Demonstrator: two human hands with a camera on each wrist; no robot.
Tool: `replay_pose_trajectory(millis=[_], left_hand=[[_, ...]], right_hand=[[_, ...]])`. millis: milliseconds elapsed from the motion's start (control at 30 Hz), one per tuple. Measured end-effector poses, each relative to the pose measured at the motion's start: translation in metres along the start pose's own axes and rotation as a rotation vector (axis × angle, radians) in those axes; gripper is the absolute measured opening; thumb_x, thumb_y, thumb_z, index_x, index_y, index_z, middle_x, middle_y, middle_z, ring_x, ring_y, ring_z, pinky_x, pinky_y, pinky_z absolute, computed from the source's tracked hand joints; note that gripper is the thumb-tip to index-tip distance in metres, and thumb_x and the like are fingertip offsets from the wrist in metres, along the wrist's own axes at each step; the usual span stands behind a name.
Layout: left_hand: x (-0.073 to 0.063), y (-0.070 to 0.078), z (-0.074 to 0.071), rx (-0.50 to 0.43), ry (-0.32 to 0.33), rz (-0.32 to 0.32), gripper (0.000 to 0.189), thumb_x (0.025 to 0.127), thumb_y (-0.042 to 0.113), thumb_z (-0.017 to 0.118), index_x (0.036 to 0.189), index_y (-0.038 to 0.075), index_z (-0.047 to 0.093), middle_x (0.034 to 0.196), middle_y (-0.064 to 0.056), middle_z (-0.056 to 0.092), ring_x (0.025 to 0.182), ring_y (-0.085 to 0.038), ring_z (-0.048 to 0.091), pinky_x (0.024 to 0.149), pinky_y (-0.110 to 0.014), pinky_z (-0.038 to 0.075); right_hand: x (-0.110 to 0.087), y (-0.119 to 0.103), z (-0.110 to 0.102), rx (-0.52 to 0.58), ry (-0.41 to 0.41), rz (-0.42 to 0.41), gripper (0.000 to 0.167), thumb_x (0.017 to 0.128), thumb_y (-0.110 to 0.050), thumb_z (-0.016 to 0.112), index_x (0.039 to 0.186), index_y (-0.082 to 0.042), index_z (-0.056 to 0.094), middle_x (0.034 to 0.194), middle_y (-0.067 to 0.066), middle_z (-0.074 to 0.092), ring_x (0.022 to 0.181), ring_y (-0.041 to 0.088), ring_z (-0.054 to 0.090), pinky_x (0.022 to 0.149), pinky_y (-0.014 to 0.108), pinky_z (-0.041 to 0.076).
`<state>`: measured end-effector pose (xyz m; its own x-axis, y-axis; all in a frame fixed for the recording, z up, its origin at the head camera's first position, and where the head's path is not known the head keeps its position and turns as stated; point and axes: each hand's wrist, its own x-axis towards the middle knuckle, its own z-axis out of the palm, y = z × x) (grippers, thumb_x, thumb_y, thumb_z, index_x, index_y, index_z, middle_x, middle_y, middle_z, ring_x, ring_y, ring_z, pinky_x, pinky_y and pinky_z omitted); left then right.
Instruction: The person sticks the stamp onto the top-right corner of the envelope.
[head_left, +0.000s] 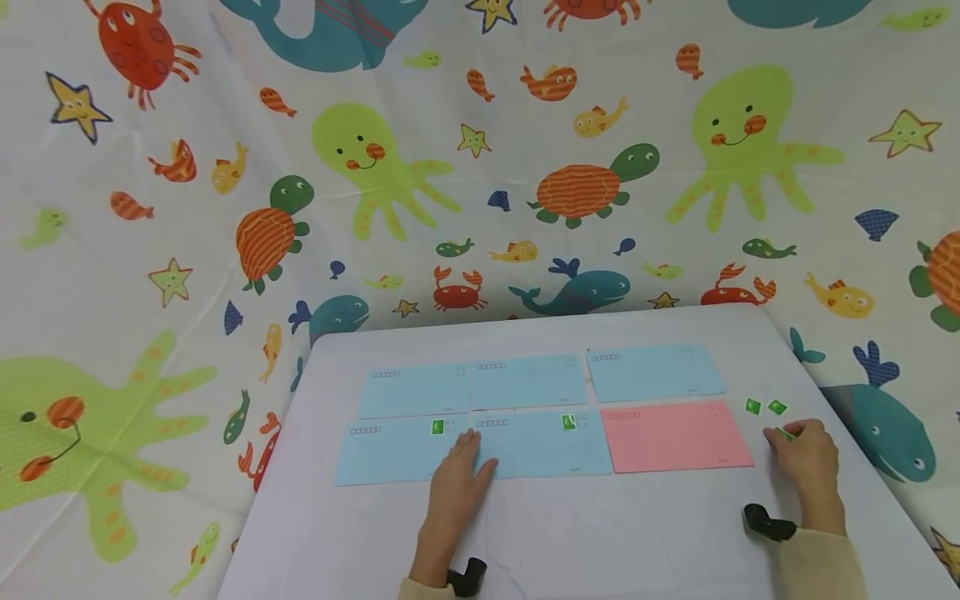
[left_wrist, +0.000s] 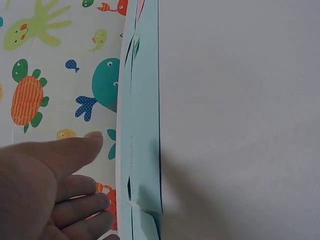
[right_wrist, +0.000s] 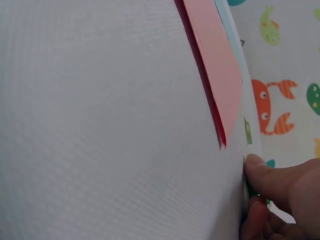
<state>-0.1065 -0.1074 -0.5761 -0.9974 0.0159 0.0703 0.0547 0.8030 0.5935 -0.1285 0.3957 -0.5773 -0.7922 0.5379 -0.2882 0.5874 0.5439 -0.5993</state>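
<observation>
My right hand (head_left: 812, 460) pinches a small green stamp (head_left: 784, 433) near the table's right side, just past the pink envelope (head_left: 678, 437). In the right wrist view, a bit of the stamp's green shows between thumb and fingers. Two more green stamps, one (head_left: 753, 406) beside the other (head_left: 777, 407), lie just beyond that hand. My left hand (head_left: 456, 483) is over the neighbouring edges of the two front blue envelopes, left (head_left: 390, 454) and middle (head_left: 543, 454), fingers extended. Each of these envelopes bears a green stamp, left (head_left: 438, 427) and middle (head_left: 568, 422), near its upper right.
Three blue envelopes, left (head_left: 412, 393), middle (head_left: 528, 385) and right (head_left: 652, 375), form a back row on the white table (head_left: 600, 533). Behind and beside the table hangs a cloth (head_left: 495, 108) printed with sea animals. Black straps sit at both wrists.
</observation>
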Motion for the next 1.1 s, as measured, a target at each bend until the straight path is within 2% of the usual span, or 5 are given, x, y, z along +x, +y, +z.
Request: replay_pose_trajectory(millis=[367, 600, 800, 900, 1100], left_hand=[[0.0, 0.02, 0.011, 0.004, -0.032, 0.078, 0.053, 0.094, 0.027, 0.07, 0.138, -0.001, 0.058, 0.146, -0.017, 0.056, 0.137, -0.037, 0.052, 0.108, -0.055, 0.046], [0.0, 0.034, 0.021, 0.027, -0.067, 0.137, 0.053, 0.094, 0.028, 0.07, 0.138, 0.0, 0.058, 0.146, -0.016, 0.057, 0.136, -0.035, 0.054, 0.106, -0.054, 0.049], [0.003, 0.047, 0.029, 0.042, -0.091, 0.176, 0.054, 0.095, 0.029, 0.069, 0.139, 0.0, 0.057, 0.146, -0.015, 0.057, 0.136, -0.033, 0.054, 0.107, -0.051, 0.048], [0.005, 0.054, 0.034, 0.041, -0.095, 0.194, 0.054, 0.095, 0.03, 0.068, 0.139, 0.001, 0.057, 0.146, -0.014, 0.057, 0.136, -0.032, 0.054, 0.107, -0.05, 0.049], [0.008, 0.069, 0.039, 0.03, -0.11, 0.222, 0.054, 0.096, 0.03, 0.068, 0.14, 0.003, 0.057, 0.146, -0.012, 0.057, 0.137, -0.03, 0.054, 0.109, -0.048, 0.048]], right_hand=[[0.002, 0.005, -0.001, -0.019, -0.029, 0.007, 0.045, 0.102, -0.019, 0.048, 0.129, 0.016, 0.038, 0.114, 0.036, 0.046, 0.103, 0.047, 0.047, 0.081, 0.053, 0.045], [0.006, 0.012, -0.002, -0.034, -0.064, 0.011, 0.05, 0.1, -0.015, 0.036, 0.138, 0.018, 0.034, 0.13, 0.041, 0.041, 0.116, 0.053, 0.041, 0.096, 0.062, 0.043], [0.009, 0.014, -0.005, -0.013, -0.06, 0.02, 0.051, 0.099, -0.014, 0.034, 0.139, 0.018, 0.033, 0.129, 0.04, 0.041, 0.114, 0.052, 0.043, 0.093, 0.061, 0.043], [0.008, 0.013, -0.005, 0.016, -0.053, 0.037, 0.051, 0.1, -0.014, 0.032, 0.14, 0.018, 0.032, 0.125, 0.039, 0.045, 0.11, 0.049, 0.046, 0.086, 0.055, 0.046], [0.01, 0.011, -0.007, 0.061, -0.041, 0.061, 0.05, 0.102, -0.013, 0.033, 0.141, 0.018, 0.031, 0.107, 0.032, 0.058, 0.094, 0.037, 0.058, 0.069, 0.034, 0.047]])
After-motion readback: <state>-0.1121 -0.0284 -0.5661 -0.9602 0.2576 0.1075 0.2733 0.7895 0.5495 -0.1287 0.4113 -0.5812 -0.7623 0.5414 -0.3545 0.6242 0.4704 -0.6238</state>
